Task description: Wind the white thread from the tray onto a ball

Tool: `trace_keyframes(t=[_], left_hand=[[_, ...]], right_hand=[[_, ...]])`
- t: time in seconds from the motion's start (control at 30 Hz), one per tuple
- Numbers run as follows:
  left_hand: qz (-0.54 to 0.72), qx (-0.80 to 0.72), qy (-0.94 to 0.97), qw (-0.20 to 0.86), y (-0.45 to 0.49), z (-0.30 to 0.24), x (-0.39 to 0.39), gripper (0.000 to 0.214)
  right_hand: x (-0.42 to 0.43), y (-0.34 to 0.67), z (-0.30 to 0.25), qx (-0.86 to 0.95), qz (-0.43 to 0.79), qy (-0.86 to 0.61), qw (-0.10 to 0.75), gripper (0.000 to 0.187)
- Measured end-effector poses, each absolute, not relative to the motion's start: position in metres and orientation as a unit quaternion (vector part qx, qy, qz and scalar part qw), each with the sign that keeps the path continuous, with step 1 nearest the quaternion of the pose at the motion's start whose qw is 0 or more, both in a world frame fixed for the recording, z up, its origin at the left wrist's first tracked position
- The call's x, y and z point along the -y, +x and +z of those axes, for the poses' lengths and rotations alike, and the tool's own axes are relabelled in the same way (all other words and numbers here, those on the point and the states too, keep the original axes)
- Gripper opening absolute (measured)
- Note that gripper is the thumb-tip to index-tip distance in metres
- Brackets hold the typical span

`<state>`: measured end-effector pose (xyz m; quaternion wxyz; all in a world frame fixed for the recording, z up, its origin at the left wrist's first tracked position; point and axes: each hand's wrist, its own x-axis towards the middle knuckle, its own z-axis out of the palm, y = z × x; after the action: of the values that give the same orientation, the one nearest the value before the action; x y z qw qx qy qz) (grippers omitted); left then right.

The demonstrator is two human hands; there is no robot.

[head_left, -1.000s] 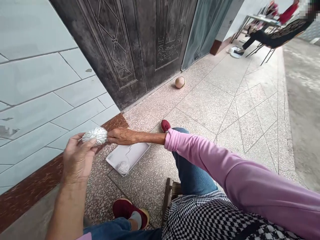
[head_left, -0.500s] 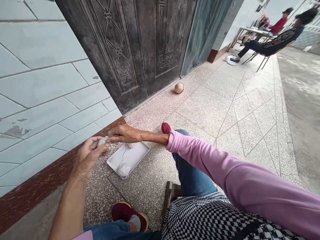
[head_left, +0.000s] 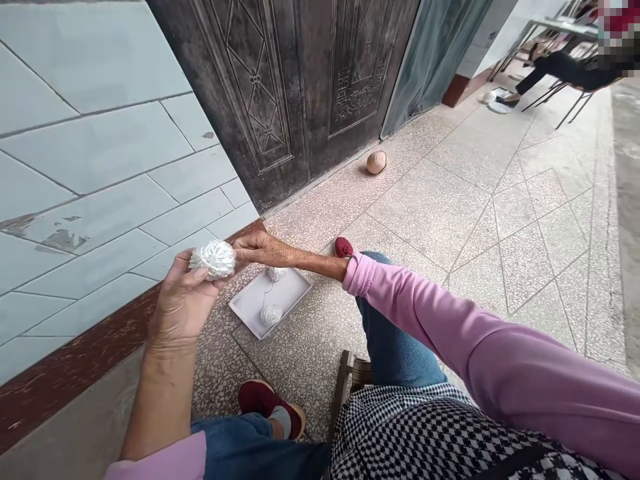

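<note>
A ball of white yarn (head_left: 214, 259) is held up in front of the tiled wall by my left hand (head_left: 185, 293), thumb in front and fingers around its lower left side. My right hand (head_left: 263, 249) reaches across from the right, its fingers closed together against the yarn at the ball's right edge. Its fingertips are partly hidden there, and I cannot make out a separate strand between them. Below the hands, a shallow white box lid (head_left: 253, 293) lies on the floor. Inside it sit two more white yarn balls, one near (head_left: 271, 314) and one farther back (head_left: 277, 274), with a thin dark line between them.
A round tan object (head_left: 377, 163) lies on the speckled floor by the dark carved door (head_left: 310, 80). Tiled wall (head_left: 115, 153) rises close on the left. Beneath me is a low stool (head_left: 345, 380). At the far right a person sits on a chair near a table (head_left: 560, 27).
The yarn ball has turned and come up into clearer view in my left hand. My right hand has shifted from over the ball to its right side. The camera view has swung slightly.
</note>
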<state>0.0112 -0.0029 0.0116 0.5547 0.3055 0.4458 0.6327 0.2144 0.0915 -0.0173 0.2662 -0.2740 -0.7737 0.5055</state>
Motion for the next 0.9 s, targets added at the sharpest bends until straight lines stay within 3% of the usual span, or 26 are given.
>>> trace_keyframes(t=[0.17, 0.37, 0.57, 0.67, 0.9], left_hand=[[0.657, -0.467, 0.304, 0.508, 0.009, 0.000, -0.011, 0.077], [0.640, -0.512, 0.348, 0.457, 0.009, -0.008, -0.010, 0.087], [0.615, -0.495, 0.371, 0.489, 0.007, -0.005, 0.002, 0.070], [0.593, -0.500, 0.390, 0.496, 0.004, -0.003, 0.007, 0.073], [0.521, -0.566, 0.427, 0.475, -0.008, -0.003, 0.012, 0.076]], right_hand=[[-0.082, 0.207, -0.028, 0.769, 0.541, -0.266, 0.214, 0.040], [-0.075, 0.207, -0.030, 0.714, 0.613, -0.265, 0.210, 0.045], [-0.056, 0.213, -0.003, 0.586, 0.713, -0.306, 0.233, 0.044], [-0.053, 0.212, 0.007, 0.569, 0.722, -0.317, 0.232, 0.045], [-0.054, 0.214, 0.010, 0.566, 0.719, -0.341, 0.213, 0.025]])
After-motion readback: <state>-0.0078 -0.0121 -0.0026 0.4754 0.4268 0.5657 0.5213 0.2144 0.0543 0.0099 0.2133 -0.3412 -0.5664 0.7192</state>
